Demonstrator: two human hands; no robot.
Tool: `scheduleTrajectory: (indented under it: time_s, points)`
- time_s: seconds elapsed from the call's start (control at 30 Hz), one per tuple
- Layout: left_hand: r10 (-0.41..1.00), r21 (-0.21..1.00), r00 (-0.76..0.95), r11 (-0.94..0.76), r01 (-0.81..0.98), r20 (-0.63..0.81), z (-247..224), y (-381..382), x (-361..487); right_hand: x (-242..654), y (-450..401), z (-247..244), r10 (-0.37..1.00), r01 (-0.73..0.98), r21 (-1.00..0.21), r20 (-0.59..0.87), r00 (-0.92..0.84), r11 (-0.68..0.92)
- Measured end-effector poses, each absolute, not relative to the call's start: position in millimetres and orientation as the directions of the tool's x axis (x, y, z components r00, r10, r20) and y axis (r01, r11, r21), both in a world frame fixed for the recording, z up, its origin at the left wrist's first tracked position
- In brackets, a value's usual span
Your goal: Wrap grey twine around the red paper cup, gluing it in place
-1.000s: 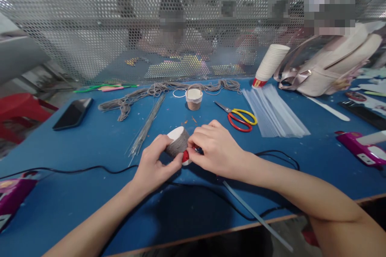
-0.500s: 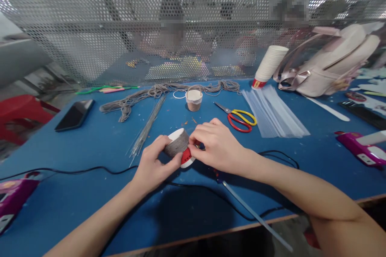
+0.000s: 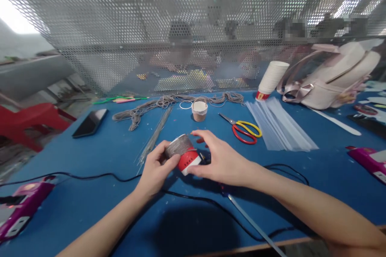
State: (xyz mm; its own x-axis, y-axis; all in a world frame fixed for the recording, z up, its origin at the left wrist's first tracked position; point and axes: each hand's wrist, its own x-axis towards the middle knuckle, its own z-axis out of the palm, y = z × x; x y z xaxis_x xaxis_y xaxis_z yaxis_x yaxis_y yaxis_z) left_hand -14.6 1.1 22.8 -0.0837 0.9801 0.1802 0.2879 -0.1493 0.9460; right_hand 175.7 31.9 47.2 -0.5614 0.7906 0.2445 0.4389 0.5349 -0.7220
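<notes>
A red and white paper cup (image 3: 188,160), its upper part wrapped in grey cord (image 3: 178,146), lies tilted between my hands. My left hand (image 3: 158,166) grips the wrapped part, thumb in front. My right hand (image 3: 221,158) is at the cup's right side, fingers apart and curved, thumb by the white bottom edge. Behind the right fingers a dark object is mostly hidden. A clear glue stick (image 3: 251,221) slants toward the table's front edge below the right hand. Beyond the hands stands a small brown cup (image 3: 199,111) with a white rim.
Scissors (image 3: 241,127), clear plastic strips (image 3: 280,124), stacked cups (image 3: 272,79) and a backpack (image 3: 331,78) are to the right. Grey cord (image 3: 129,114), thin wires (image 3: 155,136) and a phone (image 3: 90,123) are left. Black cables cross the blue table (image 3: 105,204); mesh stands behind.
My right hand has spread its fingers from their pinch at the cup's side, exposing more red. The left hand still holds the cup. The view has shifted, showing things lower.
</notes>
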Motion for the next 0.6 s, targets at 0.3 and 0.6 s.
scheduleTrajectory:
  time_s: [0.3,0.6]
  points:
    - [0.966,0.931,-0.021,-0.242,0.275,0.257,21.0,-2.2,-10.9,167.6,25.8,31.1,0.761,0.419,-0.692,0.297,-0.577,0.588]
    - [0.934,0.795,-0.02,-0.292,0.532,0.357,35.5,-2.6,-5.3,173.8,32.2,22.3,0.582,0.455,-0.367,0.568,-0.581,0.812]
